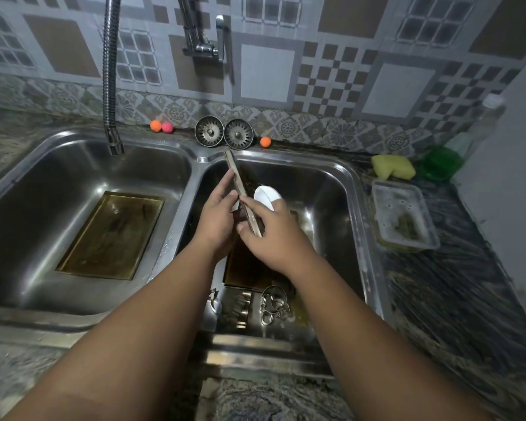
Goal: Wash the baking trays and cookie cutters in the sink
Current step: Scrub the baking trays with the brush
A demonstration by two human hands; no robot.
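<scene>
Tray (237, 177) held on edge over the right basin, just right of the divider (195, 177).

Its far corner reached the back rim of the sink (359, 189) by the divider, with open basin to its right. The left hand (216, 220) clasped its left face, fingers laid up along it, thumb on the edge. The right hand (274, 235) curled over that edge, fingers closed on a white pad (266, 194) against the right face. Right of the divider, a 2nd tray (246, 268) lay flat under the hands, with cutters (274, 303) heaped at the near wall. Left of the divider, a 3rd tray (110, 235) lay flat. Far right of the divider, a clear box (404, 214) held suds.
</scene>
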